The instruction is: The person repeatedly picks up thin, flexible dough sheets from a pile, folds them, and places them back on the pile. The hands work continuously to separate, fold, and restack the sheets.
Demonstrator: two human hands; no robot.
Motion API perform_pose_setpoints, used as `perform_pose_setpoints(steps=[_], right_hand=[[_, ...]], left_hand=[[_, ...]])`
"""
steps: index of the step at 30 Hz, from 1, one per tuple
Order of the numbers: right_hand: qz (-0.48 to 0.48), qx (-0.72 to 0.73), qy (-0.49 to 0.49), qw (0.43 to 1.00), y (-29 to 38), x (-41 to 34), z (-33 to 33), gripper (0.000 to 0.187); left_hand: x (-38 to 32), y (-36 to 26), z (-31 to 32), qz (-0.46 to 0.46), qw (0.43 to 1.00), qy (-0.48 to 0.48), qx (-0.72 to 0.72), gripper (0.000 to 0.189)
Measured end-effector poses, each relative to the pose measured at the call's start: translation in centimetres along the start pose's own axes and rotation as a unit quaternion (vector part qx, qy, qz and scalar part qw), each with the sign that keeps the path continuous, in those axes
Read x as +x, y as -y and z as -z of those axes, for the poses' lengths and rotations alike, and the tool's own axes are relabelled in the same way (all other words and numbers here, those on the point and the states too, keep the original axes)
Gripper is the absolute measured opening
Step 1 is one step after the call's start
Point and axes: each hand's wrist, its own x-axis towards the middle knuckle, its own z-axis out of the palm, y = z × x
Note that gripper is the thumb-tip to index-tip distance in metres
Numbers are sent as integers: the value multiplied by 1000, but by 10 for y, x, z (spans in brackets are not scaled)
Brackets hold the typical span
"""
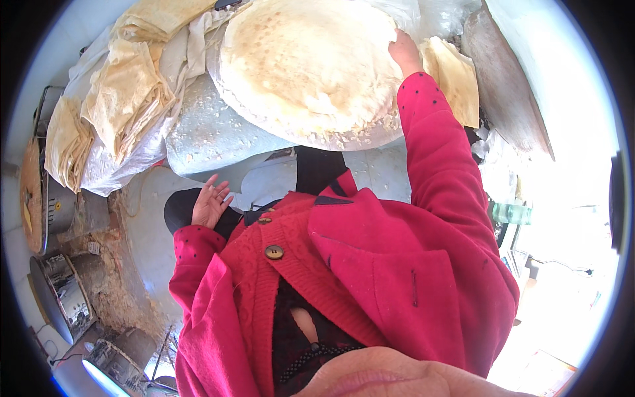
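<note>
A broad, round stack of thin flatbread (307, 69) lies before me, with torn flakes along its near edge. At the stack's right rim is my right hand (406, 53), its fingers curled onto the edge of the top sheet; the fingertips are partly hidden. My left hand (211, 202) rests palm up over my left knee, fingers apart and holding nothing. A pale blue, crumb-strewn sheet (213, 124) spreads beneath the stack's left side. Just right of my right hand stands a folded flatbread (454, 82).
Folded flatbreads (129, 99) lie on plastic and cloth at the left, with another folded bundle (69, 144) beside them. A long curved board (501, 74) leans at the right, near a green bottle (512, 214). Round metal appliances (62, 297) stand at the lower left.
</note>
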Motion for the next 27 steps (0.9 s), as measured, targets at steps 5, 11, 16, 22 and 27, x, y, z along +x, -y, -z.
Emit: perform_pose_setpoints(steps=[5,11,16,22,27], right_hand=[[-16,-36,1,999,12,21,-14,34],[-61,-94,54,992,18,32,-19,41],[-76,-144,60,985,15,40,-23,34],[-46,-109,46,992,12,43,-26,31],[74,-65,-1,995,47,32,-32,27]], left_hand=[[0,-2,-1,4,1000,5,-6,45],[3,-3,-2,12,1000,11,-9,47],[6,-4,-3,17,999,15,-23,48],[7,-5,-3,19,1000,9,-20,49],[8,-5,-2,24,999,14,-21,49]])
